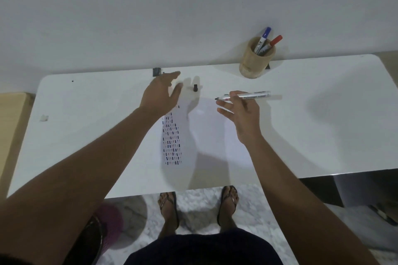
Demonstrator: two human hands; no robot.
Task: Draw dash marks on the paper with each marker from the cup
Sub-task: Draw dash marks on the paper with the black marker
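Note:
A white sheet of paper [215,135] lies on the white table [86,125], with columns of blue, red and black dashes down its left part. My right hand [241,112] grips an uncapped black marker [247,95] held level above the paper's top edge, tip pointing left. Its black cap [195,88] stands on the table just beyond the paper. My left hand [163,92] hovers open, fingers spread, a little left of the cap. A wooden cup [254,62] at the back right holds a blue-capped marker [263,40] and a red-capped marker [273,42].
A small dark clip [157,71] sits at the table's back edge by the wall. A white scrap [44,118] lies at the left. My sandalled feet [198,206] stand under the front edge.

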